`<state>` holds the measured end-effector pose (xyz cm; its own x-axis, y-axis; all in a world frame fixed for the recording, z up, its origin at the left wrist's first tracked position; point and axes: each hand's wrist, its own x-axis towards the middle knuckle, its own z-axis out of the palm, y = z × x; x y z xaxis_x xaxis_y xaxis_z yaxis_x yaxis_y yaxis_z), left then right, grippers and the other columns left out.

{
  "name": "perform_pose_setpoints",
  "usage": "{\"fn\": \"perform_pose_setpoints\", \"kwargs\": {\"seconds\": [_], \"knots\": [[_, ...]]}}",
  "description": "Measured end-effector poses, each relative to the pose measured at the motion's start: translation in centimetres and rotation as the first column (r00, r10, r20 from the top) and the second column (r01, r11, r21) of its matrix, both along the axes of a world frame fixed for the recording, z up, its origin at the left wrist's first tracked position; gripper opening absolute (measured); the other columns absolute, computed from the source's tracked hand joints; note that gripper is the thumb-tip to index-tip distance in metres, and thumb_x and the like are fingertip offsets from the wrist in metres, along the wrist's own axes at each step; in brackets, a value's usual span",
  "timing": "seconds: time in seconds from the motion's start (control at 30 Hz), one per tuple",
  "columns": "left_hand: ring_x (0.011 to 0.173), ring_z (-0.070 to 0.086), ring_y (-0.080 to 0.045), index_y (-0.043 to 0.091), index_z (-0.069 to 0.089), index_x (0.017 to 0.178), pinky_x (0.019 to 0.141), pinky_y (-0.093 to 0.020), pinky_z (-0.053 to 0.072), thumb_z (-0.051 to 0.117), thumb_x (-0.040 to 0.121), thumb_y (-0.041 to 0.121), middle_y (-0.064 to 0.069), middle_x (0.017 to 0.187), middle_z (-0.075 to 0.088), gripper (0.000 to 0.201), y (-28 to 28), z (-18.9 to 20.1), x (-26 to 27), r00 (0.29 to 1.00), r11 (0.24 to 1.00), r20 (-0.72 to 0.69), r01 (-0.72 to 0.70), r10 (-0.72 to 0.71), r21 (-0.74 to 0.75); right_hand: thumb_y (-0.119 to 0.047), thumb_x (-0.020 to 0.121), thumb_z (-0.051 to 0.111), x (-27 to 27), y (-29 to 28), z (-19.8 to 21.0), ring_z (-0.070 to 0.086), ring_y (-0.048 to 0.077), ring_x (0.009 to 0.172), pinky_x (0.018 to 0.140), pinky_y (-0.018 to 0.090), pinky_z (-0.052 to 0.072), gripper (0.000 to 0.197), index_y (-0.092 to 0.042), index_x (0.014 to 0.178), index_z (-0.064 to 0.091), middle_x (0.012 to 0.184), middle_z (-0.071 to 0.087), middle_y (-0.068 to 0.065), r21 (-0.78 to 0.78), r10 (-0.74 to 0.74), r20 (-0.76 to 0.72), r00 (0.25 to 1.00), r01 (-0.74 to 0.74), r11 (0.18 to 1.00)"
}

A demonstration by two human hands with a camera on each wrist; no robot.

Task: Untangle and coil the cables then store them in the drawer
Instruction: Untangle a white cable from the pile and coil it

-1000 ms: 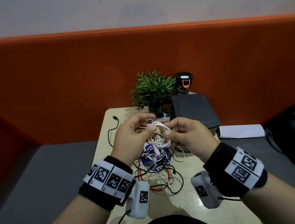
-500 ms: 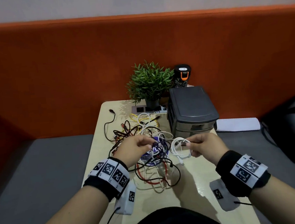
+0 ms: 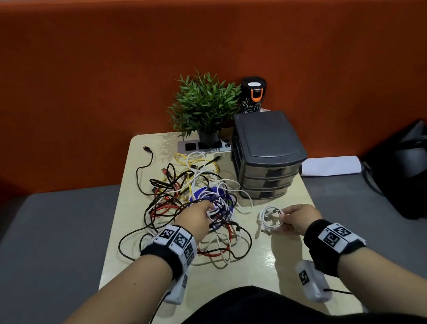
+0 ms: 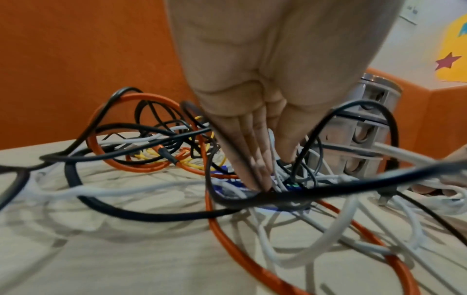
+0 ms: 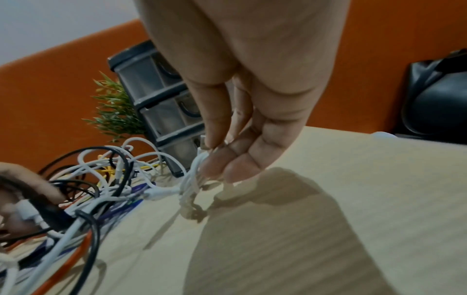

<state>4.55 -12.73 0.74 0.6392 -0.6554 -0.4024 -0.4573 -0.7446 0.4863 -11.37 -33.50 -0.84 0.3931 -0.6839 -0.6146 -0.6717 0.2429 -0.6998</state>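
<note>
We see our right hand (image 3: 298,219) low over the tabletop (image 3: 286,255), on the right side. Its thumb and fingers (image 5: 235,159) pinch a small white cable coil (image 3: 269,217). The coil hangs from the fingers, and we cannot tell if its bottom touches the wood. It sits just in front of the drawer unit (image 3: 265,155), a little apart from it. All three drawers look closed.

Our left hand (image 3: 195,220) is down in the big cable pile (image 3: 192,201) in the middle of the tabletop. Its fingers (image 4: 252,159) point straight down among white and black cables, close together, with the thumb beside them. A white cable runs between the thumb and the fingers, but we cannot tell if they really pinch it. The pile has black, white, red and yellow cables all mixed up, lying over a blue round thing (image 3: 204,194).

The coil is to the right of the pile, near it, and a white cable from the pile reaches toward the coil.

Behind the pile stand a green plant (image 3: 202,104) and a power strip (image 3: 193,146).
</note>
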Motion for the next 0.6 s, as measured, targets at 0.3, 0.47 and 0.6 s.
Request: {"fn": "perform_pose_setpoints", "kwargs": {"seconds": [0.3,0.47,0.6], "knots": [[0.079,0.057,-0.015,0.021,0.062,0.098,0.063,-0.027,0.042,0.054,0.091,0.011,0.005,0.085,0.059,0.014,0.9,0.6,0.7,0.995,0.998,0.093,-0.038,0.042,-0.04,0.01,0.088,0.057,0.1,-0.4,-1.8,0.063,0.021,0.04,0.045,0.032,0.057,0.012,0.0,0.084,0.053,0.072,0.063,0.025,0.114,-0.123,0.056,0.991,0.117,0.987],[0.092,0.054,-0.013,0.019,0.069,0.091,0.077,-0.026,0.042,0.065,0.085,0.02,0.003,0.098,0.056,0.007,1.7,2.8,0.5,0.99,0.98,0.109,-0.066,0.087,-0.187,0.005,0.088,0.061,0.8,0.4,-1.7,0.064,0.023,0.044,0.046,0.033,0.057,0.01,-0.002,0.085,0.054,0.07,0.064,0.021,0.097,-0.061,0.035,0.997,0.058,0.994],[0.072,0.055,0.0,0.025,0.06,0.086,0.061,-0.023,0.04,0.059,0.09,0.021,0.007,0.083,0.062,0.006,2.9,5.3,0.3,0.986,0.955,0.086,-0.112,0.14,-0.274,-0.012,0.086,0.067,1.3,0.5,-1.3,0.061,0.027,0.056,0.055,0.032,0.053,0.009,-0.005,0.091,0.063,0.069,0.064,0.014,-0.085,0.104,-0.128,0.986,-0.115,0.99]]}}
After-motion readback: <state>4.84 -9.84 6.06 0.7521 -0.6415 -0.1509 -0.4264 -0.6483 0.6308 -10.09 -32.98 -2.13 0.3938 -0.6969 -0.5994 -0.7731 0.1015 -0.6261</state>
